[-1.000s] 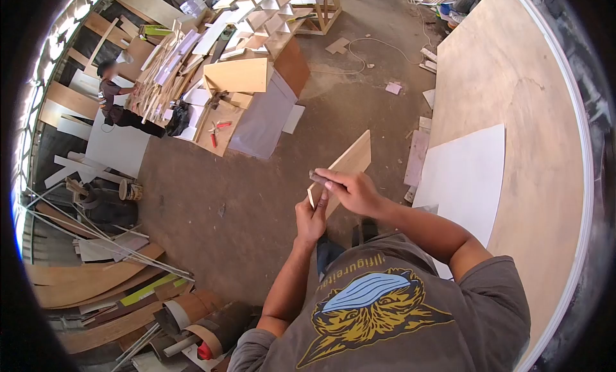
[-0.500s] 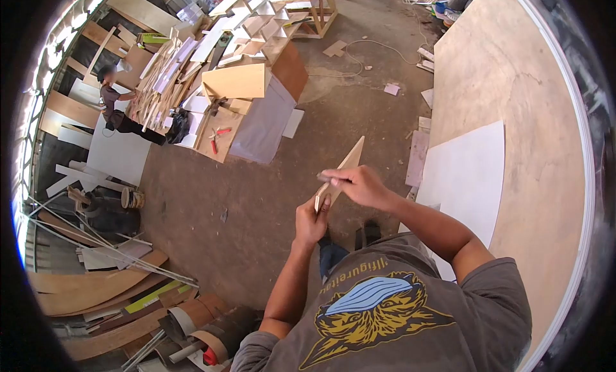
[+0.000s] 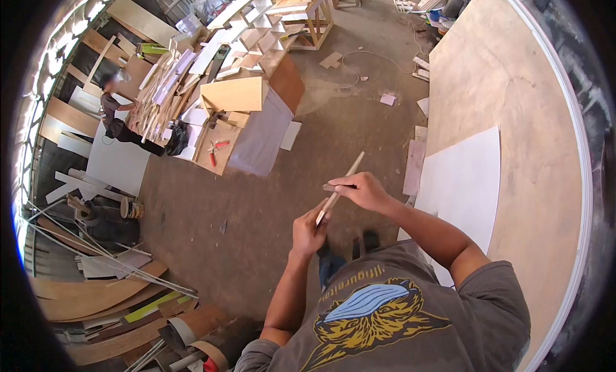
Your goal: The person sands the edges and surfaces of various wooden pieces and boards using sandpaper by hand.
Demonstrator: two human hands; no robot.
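Observation:
A thin light wooden board (image 3: 350,174) shows almost edge-on in front of the body, slanting up to the right. My left hand (image 3: 310,229) is closed round its lower end. Pinched in the fingers of my right hand (image 3: 360,190) is a small dark brown block (image 3: 330,187), which lies against the edge of the board, above my left hand. Whether the block is sandpaper or something else cannot be made out.
Left of centre, a workbench (image 3: 215,147) bears wood strips, panels and red-handled pliers (image 3: 213,157). A person (image 3: 115,118) stands at its far left. A large plywood sheet (image 3: 513,83) fills the right side. Rolled sheets (image 3: 199,346) and a bucket (image 3: 131,208) are at the lower left.
The board has turned from showing its broad face to nearly edge-on. My right hand has moved slightly right and down with the block, and my left hand slightly down.

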